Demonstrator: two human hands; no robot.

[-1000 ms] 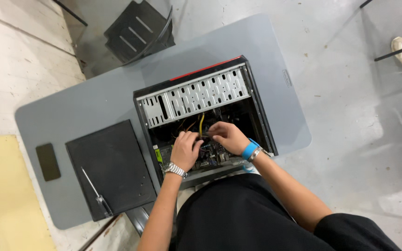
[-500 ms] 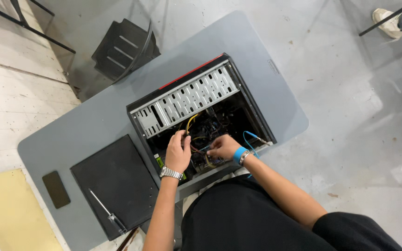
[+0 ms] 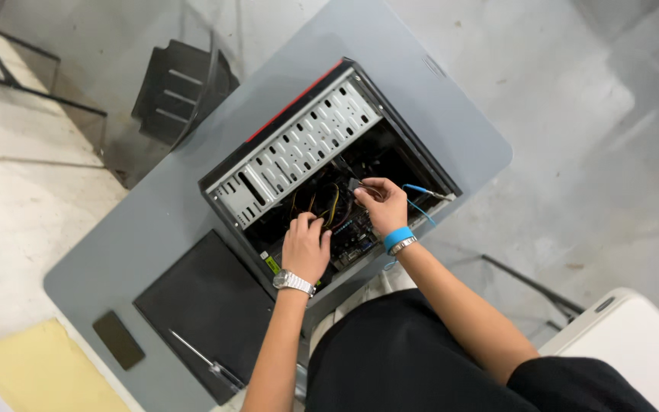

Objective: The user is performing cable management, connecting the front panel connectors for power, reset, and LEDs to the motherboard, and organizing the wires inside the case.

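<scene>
While the left hand (image 3: 305,246) curls loosely over cables (image 3: 328,204) inside the open case (image 3: 299,145) mid-table, the right hand (image 3: 381,204) pinches a small dark connector (image 3: 357,185) just beyond.

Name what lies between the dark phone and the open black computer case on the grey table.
Head view: the flat black side panel lies between phone and case, with a screwdriver on it.

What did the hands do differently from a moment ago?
The right hand lifted away from the left hand and now pinches a small dark part, up among the cables. The left hand stays low inside the open computer case. The black panel and screwdriver stayed put.
</scene>
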